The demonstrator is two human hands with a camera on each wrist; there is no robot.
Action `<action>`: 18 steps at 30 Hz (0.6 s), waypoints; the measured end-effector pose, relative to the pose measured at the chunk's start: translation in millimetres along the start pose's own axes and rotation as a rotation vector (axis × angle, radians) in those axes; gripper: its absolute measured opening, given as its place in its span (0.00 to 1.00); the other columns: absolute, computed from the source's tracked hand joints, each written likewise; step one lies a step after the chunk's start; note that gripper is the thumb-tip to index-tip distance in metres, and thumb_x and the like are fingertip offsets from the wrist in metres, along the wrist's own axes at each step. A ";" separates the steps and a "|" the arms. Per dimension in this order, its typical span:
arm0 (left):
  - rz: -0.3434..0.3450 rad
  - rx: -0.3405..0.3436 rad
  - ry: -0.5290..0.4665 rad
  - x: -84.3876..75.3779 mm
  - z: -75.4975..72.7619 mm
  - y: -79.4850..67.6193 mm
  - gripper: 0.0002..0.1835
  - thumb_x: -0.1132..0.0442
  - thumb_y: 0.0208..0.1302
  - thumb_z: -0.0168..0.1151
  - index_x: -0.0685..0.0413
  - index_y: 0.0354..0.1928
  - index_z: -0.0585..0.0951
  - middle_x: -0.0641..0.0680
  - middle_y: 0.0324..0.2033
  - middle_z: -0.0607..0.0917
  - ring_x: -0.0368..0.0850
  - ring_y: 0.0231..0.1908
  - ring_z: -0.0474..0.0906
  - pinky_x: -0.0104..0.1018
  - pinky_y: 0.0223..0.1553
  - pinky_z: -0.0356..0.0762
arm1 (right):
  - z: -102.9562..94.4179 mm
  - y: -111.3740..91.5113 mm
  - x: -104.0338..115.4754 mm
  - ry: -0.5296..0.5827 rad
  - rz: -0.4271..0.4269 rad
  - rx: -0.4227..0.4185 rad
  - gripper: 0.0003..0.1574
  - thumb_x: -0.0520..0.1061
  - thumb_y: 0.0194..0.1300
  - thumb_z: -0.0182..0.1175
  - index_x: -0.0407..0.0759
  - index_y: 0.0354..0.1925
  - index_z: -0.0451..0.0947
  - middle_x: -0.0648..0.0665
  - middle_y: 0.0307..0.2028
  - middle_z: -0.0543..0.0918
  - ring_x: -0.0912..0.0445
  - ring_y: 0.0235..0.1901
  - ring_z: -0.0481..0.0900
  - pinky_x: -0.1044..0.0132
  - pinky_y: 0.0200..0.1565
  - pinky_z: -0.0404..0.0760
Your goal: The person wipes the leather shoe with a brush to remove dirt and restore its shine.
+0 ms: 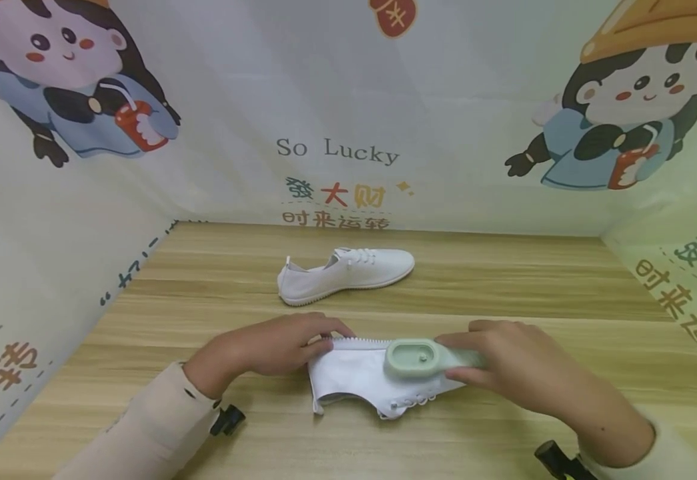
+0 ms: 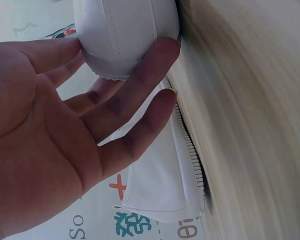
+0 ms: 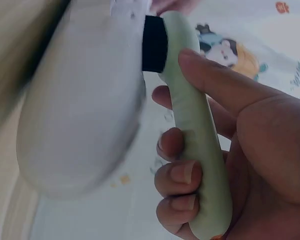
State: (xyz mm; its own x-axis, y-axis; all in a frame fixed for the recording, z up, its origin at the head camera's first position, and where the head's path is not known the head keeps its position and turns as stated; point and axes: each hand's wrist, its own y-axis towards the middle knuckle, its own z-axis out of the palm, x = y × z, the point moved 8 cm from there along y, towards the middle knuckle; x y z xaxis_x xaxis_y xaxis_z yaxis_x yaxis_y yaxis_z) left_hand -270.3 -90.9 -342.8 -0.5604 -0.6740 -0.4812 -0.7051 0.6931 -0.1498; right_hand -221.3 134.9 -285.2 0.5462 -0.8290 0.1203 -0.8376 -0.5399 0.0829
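Note:
A white lace-up shoe (image 1: 348, 373) lies on its side on the wooden table, its opening and laces toward me and its sole edge away. My left hand (image 1: 285, 343) holds it at the heel (image 2: 127, 35), thumb on one side and fingers on the other. In my right hand (image 1: 522, 360) is a pale green brush (image 1: 411, 358), gripped by its handle (image 3: 202, 145). Its dark bristles (image 3: 155, 44) rest against the shoe's side. The toe is partly hidden behind the brush and right hand in the head view.
A second white shoe (image 1: 372, 270) sits upright farther back on the wood-grain table (image 1: 504, 280), toe pointing right. Printed cloth walls (image 1: 348, 100) with cartoon figures and lettering enclose the table at the back and both sides.

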 end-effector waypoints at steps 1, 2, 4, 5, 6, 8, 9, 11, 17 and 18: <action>-0.004 0.001 0.002 0.0 -0.3 0.6 0.17 0.54 0.71 0.42 0.29 0.58 0.69 0.40 0.57 0.73 0.36 0.61 0.65 0.41 0.61 0.64 | -2.0 -3.6 -4.5 0.011 0.009 0.005 0.22 0.66 0.55 0.58 0.65 0.48 0.78 0.62 0.30 0.77 0.68 0.25 0.69 0.68 0.30 0.72; -0.003 0.000 0.007 -0.3 -0.6 1.4 0.17 0.54 0.71 0.43 0.30 0.58 0.69 0.40 0.57 0.73 0.36 0.60 0.65 0.41 0.61 0.64 | -3.7 -7.0 -9.0 0.019 0.016 0.010 0.22 0.66 0.55 0.58 0.65 0.48 0.78 0.62 0.30 0.77 0.69 0.26 0.69 0.68 0.30 0.73; 0.000 0.000 0.014 -1.2 -0.8 2.7 0.17 0.54 0.71 0.43 0.30 0.58 0.69 0.40 0.57 0.73 0.35 0.60 0.65 0.40 0.61 0.64 | -7.5 -13.9 -17.2 0.037 0.029 0.014 0.23 0.67 0.56 0.56 0.65 0.48 0.79 0.63 0.31 0.78 0.70 0.27 0.71 0.69 0.31 0.74; 0.001 0.000 0.017 -1.6 -0.9 3.1 0.17 0.54 0.71 0.42 0.30 0.58 0.69 0.39 0.57 0.73 0.35 0.60 0.65 0.40 0.61 0.64 | -9.2 -17.0 -20.7 0.042 0.034 0.017 0.23 0.69 0.56 0.55 0.65 0.48 0.79 0.63 0.31 0.78 0.70 0.27 0.70 0.69 0.31 0.73; 0.005 -0.002 0.015 -2.2 -0.9 3.7 0.17 0.54 0.71 0.42 0.30 0.58 0.69 0.39 0.57 0.73 0.35 0.60 0.65 0.40 0.61 0.64 | -10.4 -19.5 -24.1 0.048 0.042 0.024 0.25 0.70 0.56 0.54 0.65 0.48 0.79 0.63 0.31 0.78 0.70 0.26 0.70 0.69 0.30 0.73; 0.012 -0.012 0.021 -3.0 -1.2 4.4 0.17 0.55 0.71 0.41 0.31 0.59 0.68 0.38 0.56 0.73 0.34 0.58 0.67 0.40 0.60 0.65 | -12.6 -22.7 -29.3 0.058 0.057 0.034 0.26 0.72 0.55 0.52 0.66 0.48 0.78 0.64 0.31 0.79 0.70 0.27 0.71 0.70 0.31 0.74; 0.014 -0.017 0.023 -3.3 -1.2 4.4 0.18 0.56 0.71 0.41 0.31 0.60 0.67 0.38 0.55 0.74 0.34 0.56 0.69 0.40 0.58 0.67 | -14.2 -23.5 -30.1 0.059 0.049 0.028 0.26 0.72 0.55 0.51 0.66 0.48 0.78 0.64 0.33 0.79 0.70 0.29 0.72 0.69 0.32 0.74; 0.019 -0.032 0.032 -3.5 -1.2 3.8 0.18 0.56 0.71 0.41 0.30 0.61 0.65 0.37 0.53 0.74 0.33 0.51 0.70 0.38 0.55 0.69 | -15.5 -23.2 -29.4 0.071 0.020 0.027 0.26 0.72 0.57 0.49 0.68 0.49 0.77 0.65 0.33 0.79 0.70 0.29 0.72 0.69 0.33 0.75; 0.060 -0.109 0.067 -5.6 -2.0 0.8 0.15 0.58 0.71 0.44 0.32 0.56 0.66 0.38 0.47 0.75 0.32 0.45 0.71 0.34 0.48 0.72 | -20.0 -20.5 -19.9 0.155 -0.117 -0.031 0.20 0.65 0.62 0.51 0.69 0.52 0.74 0.68 0.39 0.78 0.71 0.36 0.74 0.68 0.38 0.77; 0.077 -0.128 0.073 -6.6 -2.6 0.7 0.14 0.59 0.70 0.44 0.34 0.54 0.67 0.38 0.46 0.75 0.32 0.46 0.71 0.33 0.48 0.72 | -20.4 -20.6 -18.9 0.172 -0.129 -0.032 0.20 0.65 0.62 0.51 0.69 0.51 0.74 0.68 0.41 0.78 0.71 0.38 0.75 0.67 0.40 0.78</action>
State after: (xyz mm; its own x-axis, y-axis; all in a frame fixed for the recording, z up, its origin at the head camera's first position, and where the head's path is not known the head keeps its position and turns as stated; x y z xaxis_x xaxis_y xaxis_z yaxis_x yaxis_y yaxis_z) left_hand -268.2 -86.7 -337.5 -0.6421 -0.6401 -0.4220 -0.7057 0.7085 -0.0009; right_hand -214.3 164.6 -269.0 0.6440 -0.7143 0.2738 -0.7614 -0.6330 0.1396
